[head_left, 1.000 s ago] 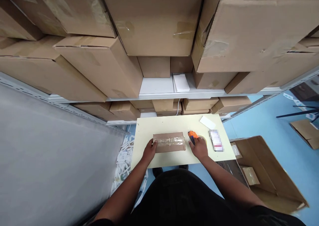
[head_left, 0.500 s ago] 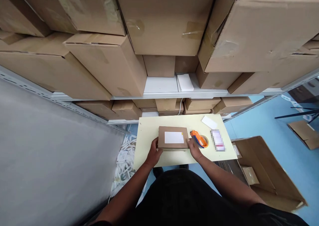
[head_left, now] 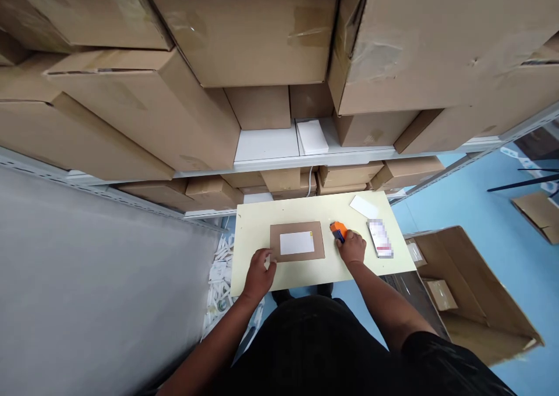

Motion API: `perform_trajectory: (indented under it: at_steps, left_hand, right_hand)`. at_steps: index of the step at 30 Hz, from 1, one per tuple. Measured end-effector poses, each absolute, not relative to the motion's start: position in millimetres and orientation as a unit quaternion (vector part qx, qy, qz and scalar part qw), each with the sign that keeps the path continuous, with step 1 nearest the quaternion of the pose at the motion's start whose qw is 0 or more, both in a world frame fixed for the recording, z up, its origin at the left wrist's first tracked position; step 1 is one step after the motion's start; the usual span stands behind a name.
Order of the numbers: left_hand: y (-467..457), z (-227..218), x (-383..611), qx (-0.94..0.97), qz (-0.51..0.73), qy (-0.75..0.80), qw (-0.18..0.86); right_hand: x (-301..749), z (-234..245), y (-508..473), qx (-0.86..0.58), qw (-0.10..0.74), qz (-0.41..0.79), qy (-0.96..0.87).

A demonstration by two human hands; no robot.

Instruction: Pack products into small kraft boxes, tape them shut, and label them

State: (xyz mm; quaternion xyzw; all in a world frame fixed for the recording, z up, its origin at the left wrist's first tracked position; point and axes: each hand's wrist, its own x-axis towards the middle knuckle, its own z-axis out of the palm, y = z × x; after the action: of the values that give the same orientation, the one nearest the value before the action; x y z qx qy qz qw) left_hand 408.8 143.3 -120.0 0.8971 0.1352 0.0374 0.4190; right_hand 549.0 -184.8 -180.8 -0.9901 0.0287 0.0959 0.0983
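A small brown cardboard box (head_left: pixel 299 256) with a white label (head_left: pixel 297 243) lies flat on the pale yellow table (head_left: pixel 255 212). At its lower left corner is my left hand (head_left: pixel 259 272), thumb and fingers apart; whether the fingertips touch the box cannot be made out. My right hand (head_left: pixel 353 248) is wrapped round an orange and blue tape dispenser (head_left: pixel 338 229) to the right of the box. The palm and fingers cover most of the dispenser and its roll. A phone (head_left: pixel 379 239) with a blurred screen rests just right of that hand.
A white card (head_left: pixel 364 207) lies at the table's back right. Shelves (head_left: pixel 266 145) stacked with cardboard boxes rise behind the table. On the right, a large open carton (head_left: pixel 476 303) stands on the floor. White scraps (head_left: pixel 220 273) are heaped between table and wall (head_left: pixel 87 279).
My right hand has left the box's right side and closed on the tape dispenser. The box now lies flat on the table, and my left hand has loosened from its left side.
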Motion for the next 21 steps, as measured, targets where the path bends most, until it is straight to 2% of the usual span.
perform_trajectory:
  at_steps: [8,11,13,18,21]
  left_hand:
    - [100,-86,432,0.894,-0.026,0.046,0.444]
    - [86,-80,445,0.885,-0.061,0.035,0.46]
    - [75,-77,461,0.877,-0.078,0.038,0.472]
    - [33,-71,528,0.832,-0.143,0.068,0.531]
    - [7,-69,552,0.764,-0.264,0.102,0.58]
  right_hand:
    - [541,-181,-202,-0.99,0.08,0.115,-0.008]
    - [540,-174,-211,-0.986,0.11,0.125,0.003]
    - [537,-166,-219,-0.974,0.183,0.129,0.024]
    - [515,-135,-238,-0.888,0.425,0.164,0.07]
    - [499,-123,-238,-0.851,0.494,0.162,0.072]
